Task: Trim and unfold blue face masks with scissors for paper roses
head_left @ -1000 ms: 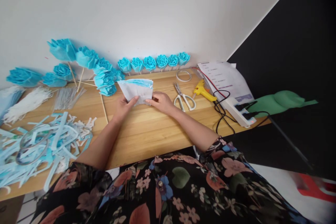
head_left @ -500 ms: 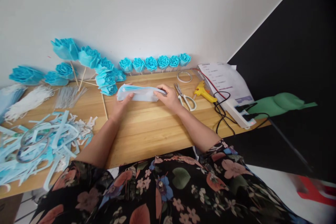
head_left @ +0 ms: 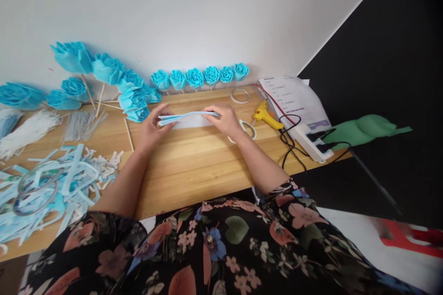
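Note:
A thin stack of pale blue and white sheets (head_left: 190,120) is held edge-on above the wooden table (head_left: 180,170). My left hand (head_left: 155,124) grips the stack's left end, thumb below and fingers curled behind it. At the right end, my right hand (head_left: 224,120) pinches the sheets between thumb and fingers. White-handled scissors (head_left: 249,129) lie partly hidden under my right hand and wrist. Behind the stack, several small blue flowers (head_left: 195,78) line the wall.
Larger blue flowers on sticks (head_left: 108,68) lean at the left. Cut strips (head_left: 65,184) and white stamens (head_left: 34,131) lie below them. To the right are a tape roll (head_left: 240,96), a yellow glue gun (head_left: 266,115), a power strip (head_left: 311,145) and papers (head_left: 294,101).
The stack has tilted from showing its broad face to nearly edge-on. My left hand has shifted its grip, fingers now raised behind the end. The view has moved slightly, and my right hand covers more of the scissors.

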